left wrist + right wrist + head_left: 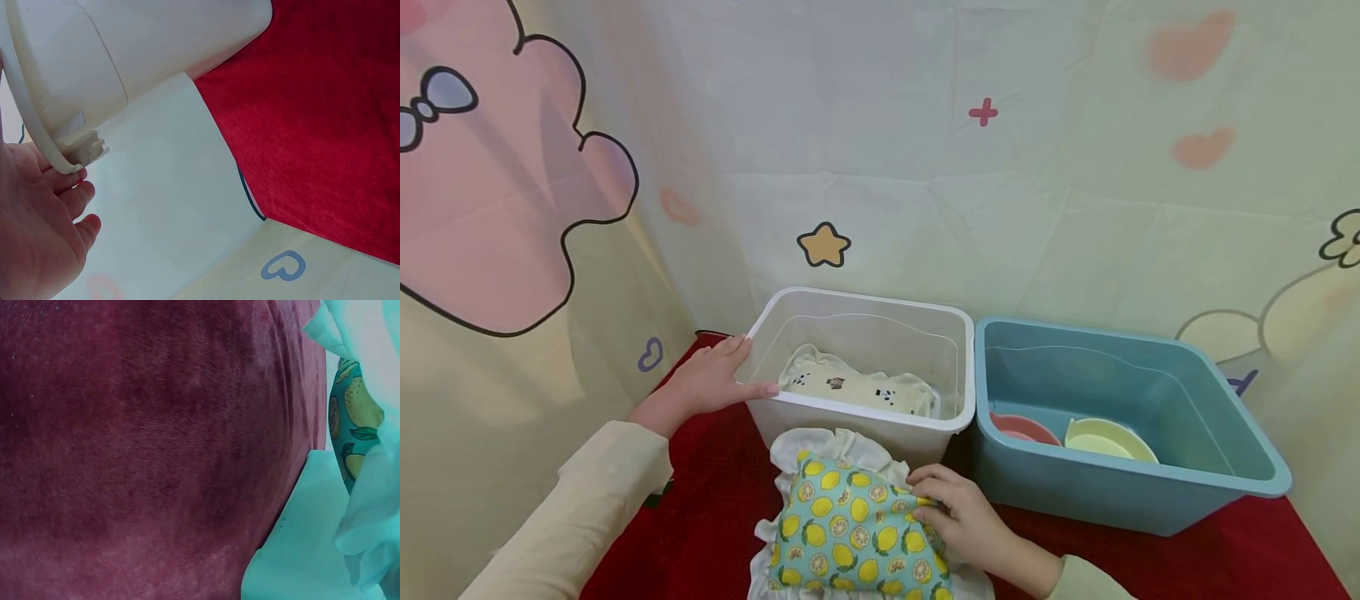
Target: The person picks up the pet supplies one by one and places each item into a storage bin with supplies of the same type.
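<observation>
A small pillow (pixel 842 525) with a lemon print and a white ruffle is in front of the white bin (pixel 865 425) in the head view. My right hand (pixel 962 512) grips its right side with curled fingers. In the right wrist view the pillow (pixel 359 415) shows at the right edge, and the hand is out of sight. My left hand (pixel 711 379) holds the front left corner of the bin, thumb over the rim. The left wrist view shows its fingers (pixel 78 197) at the rim. Inside the bin lies a cream ruffled pillow (pixel 857 387) with small animal prints.
A blue bin (pixel 1075 475) stands right beside the white one. It holds a red round dish (pixel 1024 428) and a pale green round dish (pixel 1108 438). Red cloth (pixel 715 500) covers the table, and a printed curtain (pixel 887 208) hangs behind the bins.
</observation>
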Tool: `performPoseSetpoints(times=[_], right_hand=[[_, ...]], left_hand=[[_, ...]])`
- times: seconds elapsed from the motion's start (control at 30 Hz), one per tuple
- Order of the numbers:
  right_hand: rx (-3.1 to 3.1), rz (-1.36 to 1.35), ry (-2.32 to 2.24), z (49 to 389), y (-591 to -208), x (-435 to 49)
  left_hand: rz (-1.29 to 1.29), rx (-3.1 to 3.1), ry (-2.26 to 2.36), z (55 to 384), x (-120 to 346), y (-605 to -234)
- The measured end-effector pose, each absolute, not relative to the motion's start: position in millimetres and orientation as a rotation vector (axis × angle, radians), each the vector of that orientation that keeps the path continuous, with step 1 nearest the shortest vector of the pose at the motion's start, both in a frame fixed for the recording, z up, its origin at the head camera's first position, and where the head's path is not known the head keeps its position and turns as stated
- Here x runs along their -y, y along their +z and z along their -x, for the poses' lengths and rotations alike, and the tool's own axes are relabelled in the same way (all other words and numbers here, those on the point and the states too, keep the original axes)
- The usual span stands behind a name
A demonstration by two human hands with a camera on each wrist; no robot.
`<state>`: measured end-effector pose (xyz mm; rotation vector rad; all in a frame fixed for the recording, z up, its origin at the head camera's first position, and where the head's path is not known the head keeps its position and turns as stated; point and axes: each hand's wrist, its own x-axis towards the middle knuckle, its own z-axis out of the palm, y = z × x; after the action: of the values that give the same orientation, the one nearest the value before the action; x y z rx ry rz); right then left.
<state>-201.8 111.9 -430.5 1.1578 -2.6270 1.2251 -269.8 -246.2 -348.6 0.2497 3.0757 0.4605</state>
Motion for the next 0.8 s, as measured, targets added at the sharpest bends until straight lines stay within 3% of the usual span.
performPoseSetpoints(times=[0.8], right_hand=[[2.586,-1.189,1.266,201,-406,-110]], left_hand=[[-0.235,-3.077,0.466,269,246,-348]])
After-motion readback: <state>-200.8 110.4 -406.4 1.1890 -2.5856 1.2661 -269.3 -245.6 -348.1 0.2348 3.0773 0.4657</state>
